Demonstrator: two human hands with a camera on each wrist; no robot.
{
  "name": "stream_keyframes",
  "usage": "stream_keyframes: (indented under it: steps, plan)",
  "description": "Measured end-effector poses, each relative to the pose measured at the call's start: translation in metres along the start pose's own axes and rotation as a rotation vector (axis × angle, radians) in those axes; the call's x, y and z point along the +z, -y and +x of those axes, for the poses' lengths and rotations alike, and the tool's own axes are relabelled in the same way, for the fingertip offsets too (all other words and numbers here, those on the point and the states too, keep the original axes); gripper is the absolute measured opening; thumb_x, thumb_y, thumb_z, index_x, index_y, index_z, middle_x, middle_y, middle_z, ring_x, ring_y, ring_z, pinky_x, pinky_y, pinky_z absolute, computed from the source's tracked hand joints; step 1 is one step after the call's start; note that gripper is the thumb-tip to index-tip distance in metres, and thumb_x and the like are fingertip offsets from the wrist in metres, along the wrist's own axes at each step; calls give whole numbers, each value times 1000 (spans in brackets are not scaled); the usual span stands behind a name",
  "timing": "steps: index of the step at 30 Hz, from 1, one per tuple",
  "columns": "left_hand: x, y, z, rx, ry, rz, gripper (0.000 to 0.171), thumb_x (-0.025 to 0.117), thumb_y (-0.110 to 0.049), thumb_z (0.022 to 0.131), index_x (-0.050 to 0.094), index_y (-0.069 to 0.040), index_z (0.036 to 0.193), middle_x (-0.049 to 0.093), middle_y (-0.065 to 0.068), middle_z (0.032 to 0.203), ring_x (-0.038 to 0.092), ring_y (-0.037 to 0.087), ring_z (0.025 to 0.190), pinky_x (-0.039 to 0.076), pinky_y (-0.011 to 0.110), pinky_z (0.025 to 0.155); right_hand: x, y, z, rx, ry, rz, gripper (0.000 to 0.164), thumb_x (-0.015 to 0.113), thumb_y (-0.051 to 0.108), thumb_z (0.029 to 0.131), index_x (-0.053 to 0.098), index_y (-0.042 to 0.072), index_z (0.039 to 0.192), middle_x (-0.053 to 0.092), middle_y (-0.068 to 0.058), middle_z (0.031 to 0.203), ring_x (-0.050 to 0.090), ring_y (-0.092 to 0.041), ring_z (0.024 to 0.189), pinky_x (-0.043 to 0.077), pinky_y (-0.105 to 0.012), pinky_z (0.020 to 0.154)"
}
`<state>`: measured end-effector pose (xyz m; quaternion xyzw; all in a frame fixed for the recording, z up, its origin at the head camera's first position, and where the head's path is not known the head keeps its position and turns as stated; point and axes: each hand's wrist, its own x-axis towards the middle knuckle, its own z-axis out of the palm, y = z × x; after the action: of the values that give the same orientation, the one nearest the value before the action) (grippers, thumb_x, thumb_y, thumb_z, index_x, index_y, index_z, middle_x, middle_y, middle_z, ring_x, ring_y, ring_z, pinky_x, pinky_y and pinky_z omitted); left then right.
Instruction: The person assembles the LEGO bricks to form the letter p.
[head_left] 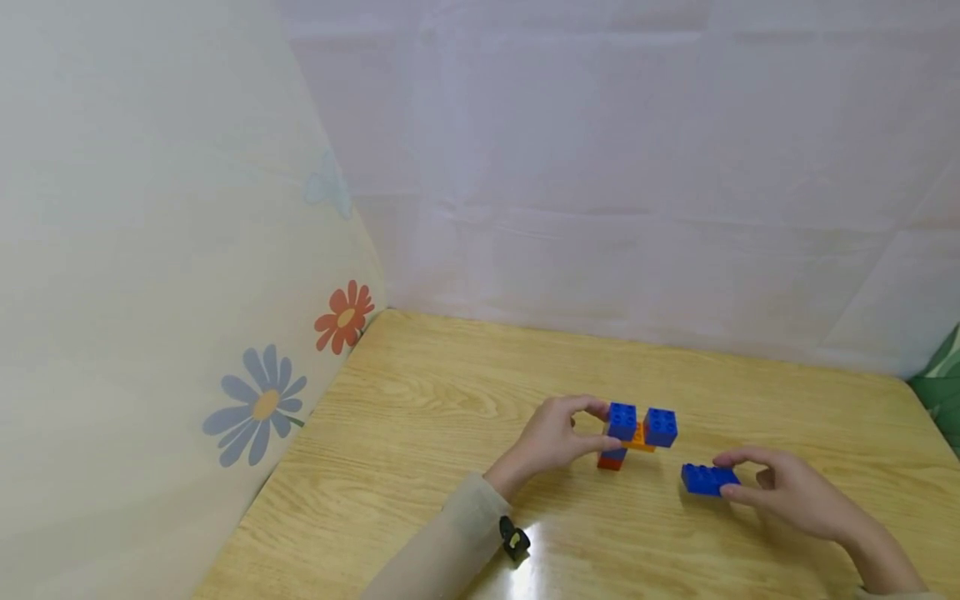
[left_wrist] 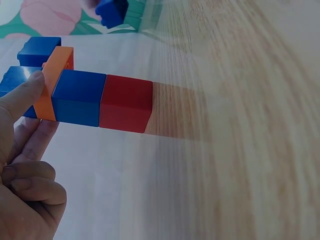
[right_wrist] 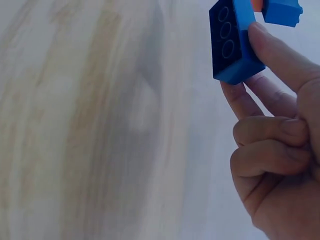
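Note:
My left hand [head_left: 551, 433] pinches a small structure of building bricks between thumb and fingers, at its upper left blue brick [head_left: 622, 420]. In the left wrist view a red brick [left_wrist: 126, 103] forms the base, right at the tabletop. Above it come a blue brick [left_wrist: 79, 97] and an orange brick [left_wrist: 54, 82] reaching sideways. A second blue top brick [head_left: 661, 427] sits on the orange one's right end. To the right, my right hand [head_left: 798, 492] holds a longer blue brick [head_left: 708, 479] by its end, studs up. Its hollow underside shows in the right wrist view, raised over the table.
A small black object with a yellowish mark [head_left: 513, 539] lies beside the left sleeve [head_left: 472, 508]. The wood-grain table [head_left: 420, 392] meets a pale cloth backdrop [head_left: 600, 167] behind and a flower-printed sheet [head_left: 150, 208] on the left.

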<state>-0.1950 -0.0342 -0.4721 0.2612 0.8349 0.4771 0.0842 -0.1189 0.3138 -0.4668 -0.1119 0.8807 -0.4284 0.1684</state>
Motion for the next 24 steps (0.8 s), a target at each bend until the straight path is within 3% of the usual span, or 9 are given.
stream_keyframes:
  steps: [2, 7, 11, 14, 17, 24]
  plan:
    - [0, 0, 0, 3, 1, -1, 44, 84, -42, 88, 74, -19, 124, 72, -11, 114, 64, 18, 114, 50, 30, 86, -1, 3, 1, -5, -24, -14, 43, 78, 28, 95, 67, 4, 130, 66, -16, 125, 42, -8, 54, 41, -27, 50]
    - [0, 0, -1, 1, 1, -6, 43, 84, -42, 88, 74, -20, 123, 72, -13, 113, 64, 17, 115, 50, 31, 87, -1, 12, 1, -90, -114, -75, 36, 77, 24, 96, 70, 7, 127, 68, -10, 118, 37, -6, 54, 38, -28, 51]
    - [1, 1, -1, -7, -1, -12, 42, 85, -42, 88, 74, -21, 123, 71, -14, 112, 64, 16, 113, 50, 30, 86, -2, 21, 2, -140, -202, -119, 33, 78, 20, 96, 71, 9, 126, 65, -2, 100, 33, -5, 53, 34, -29, 48]
    - [1, 1, 0, -10, 1, -22, 42, 85, -43, 88, 74, -21, 122, 71, -15, 112, 64, 17, 112, 50, 29, 85, -3, 28, 2, -175, -269, -143, 32, 78, 17, 95, 71, 10, 126, 54, 2, 82, 32, -5, 53, 33, -29, 46]
    - [1, 2, 0, -5, 0, -27, 43, 85, -43, 87, 74, -21, 123, 71, -15, 112, 64, 16, 112, 49, 29, 85, -3, 33, 1, -216, -332, -155, 33, 79, 14, 94, 71, 11, 125, 50, 3, 79, 32, -6, 50, 33, -28, 44]
    - [1, 3, 1, 16, -5, -23, 44, 84, -44, 88, 74, -20, 123, 70, -17, 111, 64, 14, 113, 50, 29, 85, -4, 39, 3, -316, -435, -161, 37, 82, 5, 89, 72, 13, 124, 61, 3, 94, 34, -7, 47, 34, -27, 42]
